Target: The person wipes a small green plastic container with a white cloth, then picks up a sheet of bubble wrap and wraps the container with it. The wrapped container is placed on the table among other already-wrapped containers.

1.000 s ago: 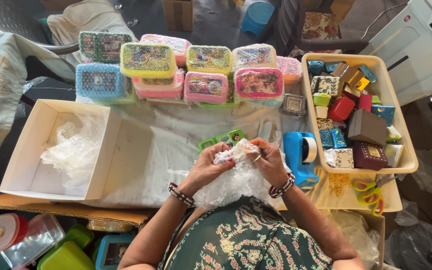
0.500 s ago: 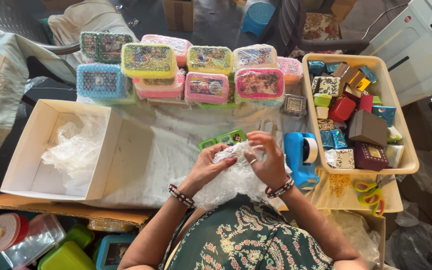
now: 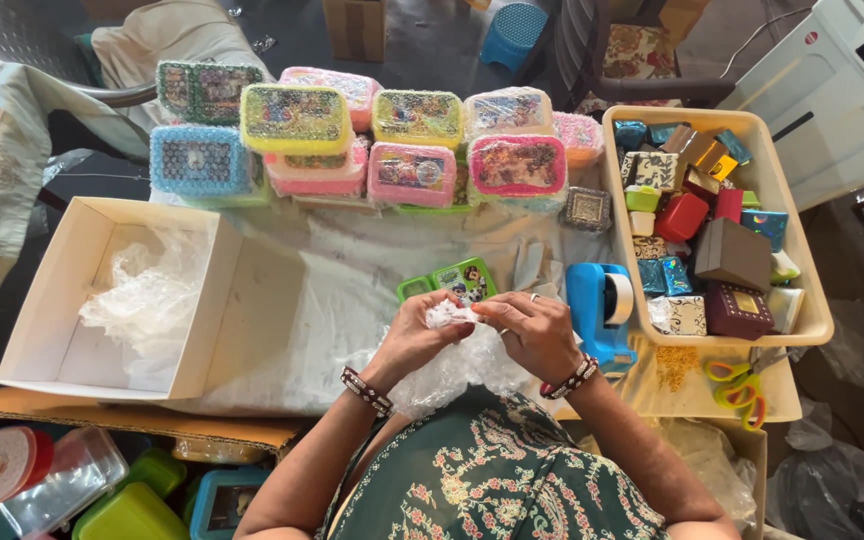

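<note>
Wrapping a small item in bubble wrap at the packing table

Pinching together at the table's near edge, the left hand (image 3: 414, 333) and right hand (image 3: 532, 333) both grip a small bundle (image 3: 449, 315) of bubble wrap (image 3: 452, 368), fingertips pressed on its top fold while the loose sheet hangs toward the lap. What sits inside the bundle is hidden. Judging from this, the wrapping step is in hand; the next move calls for holding the fold closed with one hand while the other frees up, and the blue tape dispenser (image 3: 599, 312) lies just beside the right hand. A green lunch box (image 3: 450, 280) lies just beyond the fingers. Further out, a row of wrapped boxes (image 3: 372, 140) lines the far edge, an open white carton (image 3: 132, 295) sits to the left, and a beige tray (image 3: 802, 240) of small gift boxes stands to the right, with scissors (image 3: 737, 378) near it
</note>
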